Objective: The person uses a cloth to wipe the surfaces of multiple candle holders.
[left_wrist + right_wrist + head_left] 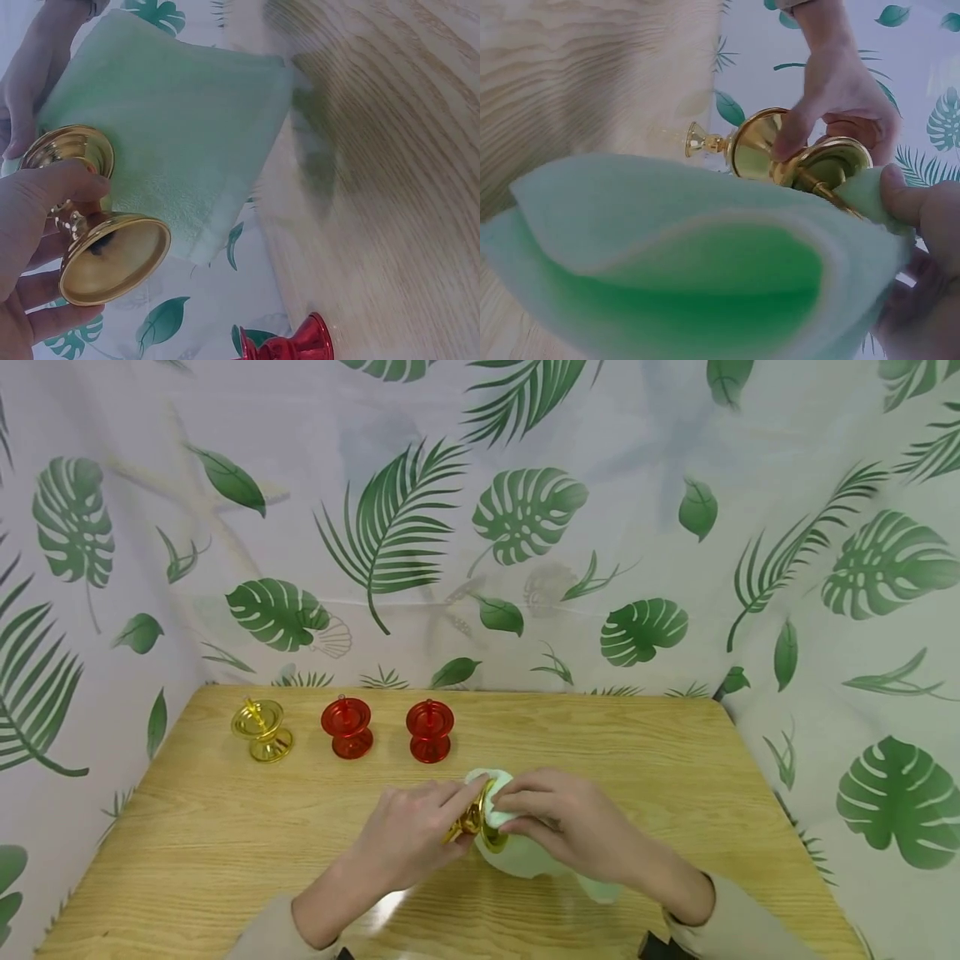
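My left hand (420,827) grips a shiny gold candle holder (112,259) round its narrow stem, tilted on its side above the table. Its hollow base faces the left wrist camera, and its dish with a thin centre spike (821,186) shows in the right wrist view. With thumb and fingers, my right hand (566,814) pinches a pale green cloth (187,127) against the dish's rim. The rest of the cloth hangs down below the hand, folded over on itself in the right wrist view. Part of the dish is hidden behind the cloth.
Along the back left of the wooden table (600,743) stand another gold candle holder (258,727) and two red ones, a middle one (348,731) and a right one (430,735). A leaf-patterned sheet (420,635) hangs behind and at both sides.
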